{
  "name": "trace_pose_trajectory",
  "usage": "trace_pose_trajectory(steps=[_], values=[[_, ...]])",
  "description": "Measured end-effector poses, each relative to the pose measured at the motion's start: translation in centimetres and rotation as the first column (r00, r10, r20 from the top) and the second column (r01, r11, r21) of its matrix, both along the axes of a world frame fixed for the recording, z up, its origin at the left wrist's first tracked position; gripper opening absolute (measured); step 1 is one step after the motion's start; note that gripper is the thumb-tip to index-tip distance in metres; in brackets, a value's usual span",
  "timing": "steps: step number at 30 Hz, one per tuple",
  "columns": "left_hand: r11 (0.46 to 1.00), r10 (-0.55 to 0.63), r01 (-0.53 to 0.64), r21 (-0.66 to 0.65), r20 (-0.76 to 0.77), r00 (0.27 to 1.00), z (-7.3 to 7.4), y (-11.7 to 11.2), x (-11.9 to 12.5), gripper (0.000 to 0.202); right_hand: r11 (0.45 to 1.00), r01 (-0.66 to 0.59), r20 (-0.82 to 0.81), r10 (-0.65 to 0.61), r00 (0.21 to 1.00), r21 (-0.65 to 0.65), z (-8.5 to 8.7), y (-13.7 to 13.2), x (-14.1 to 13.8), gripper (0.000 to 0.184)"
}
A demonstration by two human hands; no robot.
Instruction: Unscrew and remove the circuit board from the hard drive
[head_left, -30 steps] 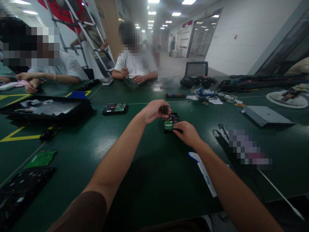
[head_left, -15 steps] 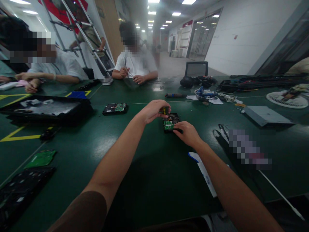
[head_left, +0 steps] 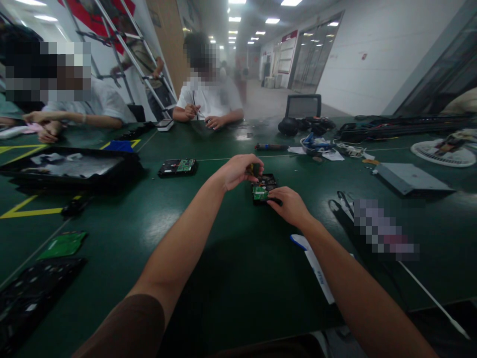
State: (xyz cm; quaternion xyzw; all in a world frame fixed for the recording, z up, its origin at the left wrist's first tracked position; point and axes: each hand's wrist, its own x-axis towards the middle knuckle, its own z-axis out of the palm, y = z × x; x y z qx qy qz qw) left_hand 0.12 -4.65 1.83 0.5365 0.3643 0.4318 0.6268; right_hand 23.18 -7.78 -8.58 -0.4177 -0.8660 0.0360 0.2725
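Note:
A hard drive [head_left: 260,194] with a green circuit board lies on the dark green table in front of me. Over its far end my left hand [head_left: 242,171] is closed around the dark and yellow handle of a screwdriver [head_left: 255,170]; the handle points upward and the tip is hard to make out. My right hand [head_left: 288,203] pinches the near right edge of the hard drive, fingers touching the board's side. Another hard drive [head_left: 178,167] rests apart on the left, board side up.
At the left stand a black tray [head_left: 74,166], a loose green circuit board [head_left: 63,245] and a black drive casing [head_left: 37,293]. On the right lie a white-and-blue strip [head_left: 315,268], a grey metal box [head_left: 413,178] and cables [head_left: 322,144]. Two people sit across the table.
The screwdriver handle looks turned, with less yellow showing. My right fingers have shifted slightly at the drive's edge; the drive stays in place.

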Motion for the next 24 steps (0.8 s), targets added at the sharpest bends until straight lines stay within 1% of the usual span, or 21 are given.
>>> trace_pose_trajectory(steps=[3, 5, 9, 11, 13, 16, 18, 21, 24], values=[[0.998, 0.034, -0.029, 0.06, -0.073, 0.997, 0.07, 0.09, -0.06, 0.015, 1.0, 0.001, -0.007, -0.001, 1.0, 0.004, -0.14, 0.07, 0.0, 0.016], [0.999, 0.018, -0.014, 0.05, -0.089, 0.996, 0.31, -0.13, -0.04, 0.016, 1.0, 0.002, -0.011, -0.002, 1.0, 0.003, -0.25, 0.13, -0.01, 0.017], [0.999, -0.044, 0.043, -0.025, -0.026, 0.999, 0.7, -0.68, 0.12, 0.014, 1.0, -0.004, -0.011, 0.004, 1.0, 0.005, -0.38, 0.24, 0.01, 0.017], [0.998, -0.048, 0.048, -0.031, 0.009, 0.999, 0.68, -0.73, 0.15, 0.012, 1.0, -0.005, -0.014, 0.005, 1.0, 0.007, -0.38, 0.26, 0.04, 0.017], [1.0, -0.026, 0.026, 0.003, -0.005, 1.0, 0.56, -0.61, 0.12, 0.011, 1.0, -0.007, -0.014, 0.007, 1.0, 0.005, -0.36, 0.25, 0.06, 0.017], [0.997, 0.028, -0.023, 0.077, -0.068, 0.997, 0.41, -0.37, 0.02, 0.012, 1.0, -0.006, -0.005, 0.006, 1.0, 0.006, -0.32, 0.21, 0.07, 0.017], [0.995, 0.046, -0.037, 0.093, -0.095, 0.994, 0.45, -0.37, -0.02, 0.014, 1.0, -0.004, 0.0, 0.004, 1.0, 0.007, -0.31, 0.17, 0.05, 0.017], [0.999, 0.011, -0.008, 0.04, -0.078, 0.997, 0.64, -0.61, 0.02, 0.017, 1.0, 0.002, -0.007, -0.002, 1.0, 0.01, -0.32, 0.14, 0.01, 0.016], [0.999, -0.034, 0.034, -0.023, -0.005, 0.999, 0.71, -0.79, 0.1, 0.016, 1.0, 0.007, -0.009, -0.007, 1.0, 0.017, -0.31, 0.12, -0.03, 0.017]])
